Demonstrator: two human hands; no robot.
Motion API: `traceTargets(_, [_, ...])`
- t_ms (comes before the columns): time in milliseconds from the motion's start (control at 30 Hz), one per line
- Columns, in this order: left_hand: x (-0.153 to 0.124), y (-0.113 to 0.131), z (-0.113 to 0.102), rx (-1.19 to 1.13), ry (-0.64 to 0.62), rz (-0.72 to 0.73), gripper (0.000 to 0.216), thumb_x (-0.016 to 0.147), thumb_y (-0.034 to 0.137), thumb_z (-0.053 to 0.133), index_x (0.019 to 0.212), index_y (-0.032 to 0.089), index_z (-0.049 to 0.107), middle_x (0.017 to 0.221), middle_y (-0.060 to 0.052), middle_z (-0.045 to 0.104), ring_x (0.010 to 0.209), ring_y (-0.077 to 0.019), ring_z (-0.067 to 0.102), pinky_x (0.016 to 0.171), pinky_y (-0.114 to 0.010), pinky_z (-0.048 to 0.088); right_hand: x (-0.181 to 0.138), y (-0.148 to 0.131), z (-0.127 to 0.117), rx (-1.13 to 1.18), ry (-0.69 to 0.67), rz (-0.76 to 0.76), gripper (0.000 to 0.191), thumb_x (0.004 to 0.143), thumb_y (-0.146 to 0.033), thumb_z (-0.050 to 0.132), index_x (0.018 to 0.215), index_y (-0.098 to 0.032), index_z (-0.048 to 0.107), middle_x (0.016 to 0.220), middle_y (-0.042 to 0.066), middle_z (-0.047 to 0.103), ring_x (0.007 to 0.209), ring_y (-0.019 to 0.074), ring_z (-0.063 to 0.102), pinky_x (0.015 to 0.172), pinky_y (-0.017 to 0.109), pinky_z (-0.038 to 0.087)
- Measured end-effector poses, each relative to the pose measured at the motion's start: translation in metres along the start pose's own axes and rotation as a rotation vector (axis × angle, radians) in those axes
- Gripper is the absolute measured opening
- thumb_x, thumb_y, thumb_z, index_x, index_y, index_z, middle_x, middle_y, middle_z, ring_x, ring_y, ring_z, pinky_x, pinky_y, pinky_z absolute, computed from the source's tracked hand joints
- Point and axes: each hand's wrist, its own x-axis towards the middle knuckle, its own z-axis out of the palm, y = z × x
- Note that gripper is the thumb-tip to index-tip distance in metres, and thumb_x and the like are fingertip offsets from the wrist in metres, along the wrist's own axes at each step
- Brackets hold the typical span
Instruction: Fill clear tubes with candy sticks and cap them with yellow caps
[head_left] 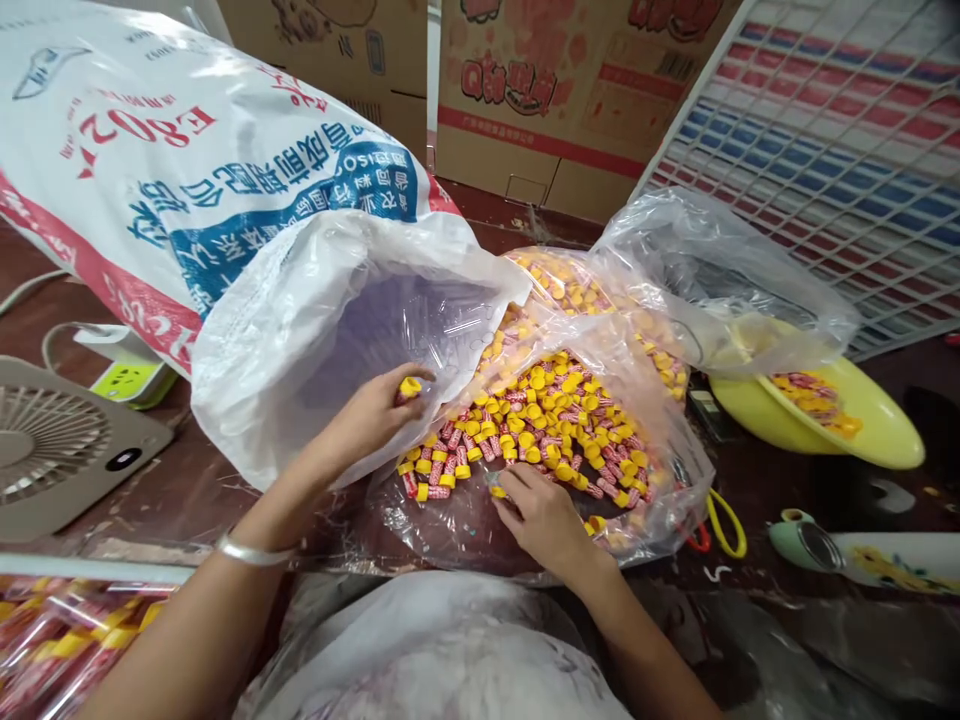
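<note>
My left hand (375, 408) is closed with a yellow cap (409, 388) between its fingers, in front of the mouth of a large white woven sack (247, 330). Whether a tube is under that cap is hidden. Clear empty tubes (442, 330) show inside the sack. My right hand (544, 515) pinches a small yellow-capped tube (496, 488), mostly hidden by the fingers, at the near edge of a pile. In that pile, many small tubes of red and white bits with yellow caps (536, 410) lie on and in a clear plastic bag (660, 490).
A yellow bowl (885, 425) with more pieces stands at right, near a white wire rack (825, 180) and a floral flask (892, 560). A fan (67, 450) and a green power strip (135, 380) are at left. Cardboard boxes (555, 110) stand behind; filled tubes (67, 640) lie lower left.
</note>
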Motion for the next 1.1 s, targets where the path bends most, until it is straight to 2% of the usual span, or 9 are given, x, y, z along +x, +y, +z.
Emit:
traceTargets(133, [-0.055,-0.001,0.002,-0.805,-0.102,-0.111,0.053,0.08,0.041,0.077,0.123,0.022,0.053,0.096,-0.005,0.073,0.084,-0.0202,0.069,0.067,-0.025,0.049,0.012,-0.006,-0.012,0.483,0.282,0.229,0.005,0.092,-0.023,0.063,0.091,-0.02,0.059,0.086,0.004,0.067,0.076,0.0182,0.067,0.07,0.029,0.057])
traceTargets(267, [-0.083,0.009,0.029,-1.093,-0.169,-0.196,0.04,0.076,0.04,0.081,0.101,0.018,0.06,0.083,-0.003,0.069,0.065,-0.011,0.057,0.055,-0.019,0.038,0.032,-0.028,-0.022,0.911,0.459,0.374,0.021,0.091,-0.031,0.068,0.107,-0.021,0.06,0.096,0.005,0.074,0.081,0.0185,0.074,0.072,0.028,0.061])
traceTargets(367, [-0.087,0.017,0.048,-0.967,-0.137,-0.175,0.027,0.087,0.043,0.068,0.092,0.017,0.061,0.086,-0.004,0.067,0.072,-0.013,0.056,0.061,-0.022,0.04,0.041,-0.033,-0.015,0.945,0.507,0.345,0.02,0.091,-0.03,0.069,0.106,-0.021,0.058,0.099,0.006,0.075,0.088,0.0199,0.075,0.081,0.031,0.062])
traceTargets(500, [-0.087,0.019,0.066,-0.527,0.025,-0.084,0.018,0.093,0.037,0.061,0.091,0.019,0.063,0.087,-0.002,0.066,0.083,-0.0179,0.06,0.08,-0.029,0.044,0.032,-0.012,0.008,0.741,0.599,0.396,0.024,0.09,-0.033,0.07,0.106,-0.019,0.059,0.102,0.011,0.075,0.094,0.0234,0.074,0.087,0.036,0.061])
traceTargets(600, [-0.087,0.023,0.085,-0.308,-0.093,0.005,0.015,0.093,0.028,0.058,0.103,0.019,0.064,0.099,-0.005,0.071,0.092,-0.0223,0.064,0.085,-0.032,0.046,0.018,0.006,0.024,0.625,0.695,0.445,0.026,0.092,-0.036,0.066,0.107,-0.016,0.058,0.104,0.014,0.073,0.095,0.0236,0.074,0.086,0.038,0.061])
traceTargets(700, [-0.082,0.034,0.107,-0.067,-0.221,0.113,0.033,0.093,0.022,0.055,0.126,0.019,0.059,0.115,-0.01,0.069,0.102,-0.0257,0.067,0.087,-0.035,0.049,0.009,0.009,0.033,0.581,0.663,0.467,0.027,0.094,-0.037,0.064,0.109,-0.015,0.058,0.106,0.015,0.071,0.095,0.0232,0.072,0.088,0.039,0.061])
traceTargets(833, [-0.067,0.052,0.125,0.279,-0.264,0.124,0.039,0.095,0.02,0.05,0.133,0.016,0.054,0.117,-0.013,0.066,0.096,-0.0292,0.069,0.072,-0.035,0.052,0.009,0.002,0.026,0.542,0.64,0.467,0.026,0.092,-0.038,0.065,0.105,-0.016,0.061,0.101,0.013,0.071,0.095,0.0245,0.071,0.09,0.041,0.059])
traceTargets(967, [-0.056,0.056,0.127,0.315,-0.217,0.135,0.031,0.094,0.016,0.046,0.121,0.018,0.06,0.121,-0.015,0.062,0.099,-0.029,0.068,0.069,-0.034,0.05,0.01,0.0,0.001,0.701,0.703,0.493,0.025,0.091,-0.037,0.067,0.106,-0.018,0.061,0.1,0.01,0.072,0.091,0.0224,0.07,0.085,0.038,0.059])
traceTargets(1100, [-0.062,0.051,0.119,0.006,-0.179,0.139,0.021,0.088,0.021,0.056,0.109,0.02,0.059,0.103,-0.007,0.069,0.09,-0.0234,0.067,0.075,-0.032,0.048,0.007,-0.005,-0.013,1.07,0.633,0.544,0.027,0.089,-0.039,0.067,0.108,-0.02,0.061,0.099,0.006,0.071,0.087,0.0192,0.069,0.075,0.03,0.059])
